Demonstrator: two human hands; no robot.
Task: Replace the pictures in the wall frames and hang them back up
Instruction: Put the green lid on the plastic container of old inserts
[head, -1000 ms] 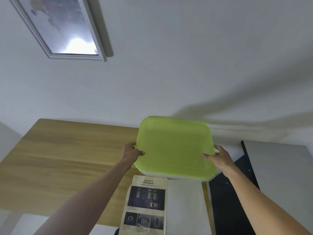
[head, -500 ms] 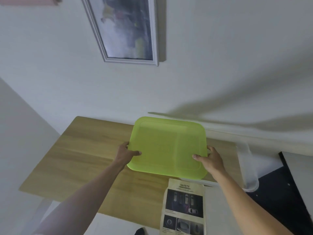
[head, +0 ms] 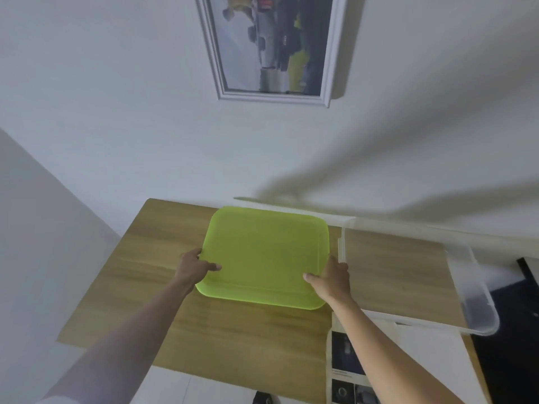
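A translucent green lid (head: 265, 255) is held flat just above the wooden table (head: 163, 275). My left hand (head: 194, 268) grips its left edge and my right hand (head: 332, 277) grips its right edge. On the wall above hangs a grey-framed picture (head: 274, 45) that shows a racing car. A printed sheet with dark photos (head: 345, 365) lies on the table's near right part, partly hidden by my right forearm.
A clear plastic box (head: 469, 287) without a lid stands on the right part of the table against the wall. Dark furniture (head: 513, 345) sits at the far right. The table's left edge meets a white side wall (head: 43, 228).
Both hands have carried the green lid off the clear box and to the left, lower over the table. The view has swung left and up, so the wall picture is now centred.
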